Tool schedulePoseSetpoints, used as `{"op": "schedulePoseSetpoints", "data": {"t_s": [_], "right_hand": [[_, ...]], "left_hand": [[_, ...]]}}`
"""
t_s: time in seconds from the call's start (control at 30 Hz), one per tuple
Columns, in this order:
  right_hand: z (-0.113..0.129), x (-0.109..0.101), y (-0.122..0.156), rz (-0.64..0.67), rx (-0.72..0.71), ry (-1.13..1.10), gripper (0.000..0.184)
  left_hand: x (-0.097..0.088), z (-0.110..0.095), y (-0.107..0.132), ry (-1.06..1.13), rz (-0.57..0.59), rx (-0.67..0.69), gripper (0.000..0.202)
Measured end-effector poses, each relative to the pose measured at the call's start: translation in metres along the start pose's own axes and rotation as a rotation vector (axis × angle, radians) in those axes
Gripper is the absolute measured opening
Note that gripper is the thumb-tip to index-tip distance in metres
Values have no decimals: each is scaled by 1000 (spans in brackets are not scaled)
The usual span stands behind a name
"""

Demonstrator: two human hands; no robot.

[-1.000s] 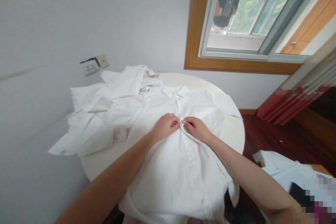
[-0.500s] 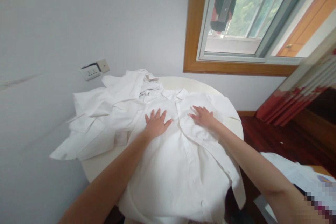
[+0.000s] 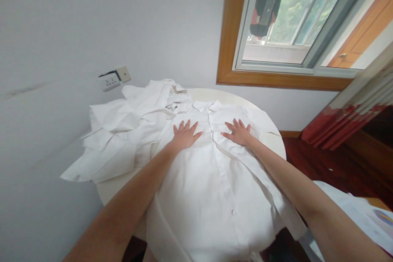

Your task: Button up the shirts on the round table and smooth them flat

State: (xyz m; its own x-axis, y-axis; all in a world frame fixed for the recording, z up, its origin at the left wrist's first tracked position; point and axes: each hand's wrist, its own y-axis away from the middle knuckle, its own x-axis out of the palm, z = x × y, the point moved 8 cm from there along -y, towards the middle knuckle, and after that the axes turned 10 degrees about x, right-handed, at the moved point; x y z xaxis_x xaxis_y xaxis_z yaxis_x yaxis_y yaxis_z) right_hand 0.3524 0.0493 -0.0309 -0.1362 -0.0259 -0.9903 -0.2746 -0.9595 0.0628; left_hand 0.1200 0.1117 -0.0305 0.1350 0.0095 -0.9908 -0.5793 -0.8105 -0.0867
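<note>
A white button-up shirt [image 3: 202, 188] lies front side up, its collar toward the wall and its lower part hanging over the near edge of a round cream table [image 3: 272, 144]. My left hand [image 3: 184, 135] rests flat on the left chest of the shirt, fingers spread. On the other side of the button strip, my right hand [image 3: 238, 132] also lies flat with fingers apart. One sleeve runs down beneath my right forearm and hangs off the table. Neither hand grips the cloth.
More white garments [image 3: 116, 131] are heaped on the table's left, against the wall. A wall socket [image 3: 109, 81] sits above them. A wood-framed window [image 3: 225, 32] and a red-and-white curtain [image 3: 325, 125] are to the right. White printed cloth [image 3: 353, 208] lies at lower right.
Both hands stay flat on the shirt; the left has shifted slightly away from me. The cloth under them looks smoother, and the hanging sleeve has swung to the right.
</note>
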Motion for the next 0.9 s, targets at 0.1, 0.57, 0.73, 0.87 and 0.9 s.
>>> {"op": "schedulePoseSetpoints", "data": {"t_s": [0.1,0.57,0.73,0.87,0.9], "right_hand": [[-1,-1,-2,-34,2,-13,76],[70,-22,30,-225,-496,-269,23],[69,-9,31,-207,-462,-339,28],[67,-3,34,-130,-493,-332,41],[67,-1,36,-107,-494,-307,44]], "left_hand": [[-12,-12,1,-27,-89,50,58],[-12,-68,25,152,-256,594,37],[-4,-64,25,65,-174,584,42],[-3,-63,25,61,-166,580,43],[-5,-63,25,73,-177,584,42]]}}
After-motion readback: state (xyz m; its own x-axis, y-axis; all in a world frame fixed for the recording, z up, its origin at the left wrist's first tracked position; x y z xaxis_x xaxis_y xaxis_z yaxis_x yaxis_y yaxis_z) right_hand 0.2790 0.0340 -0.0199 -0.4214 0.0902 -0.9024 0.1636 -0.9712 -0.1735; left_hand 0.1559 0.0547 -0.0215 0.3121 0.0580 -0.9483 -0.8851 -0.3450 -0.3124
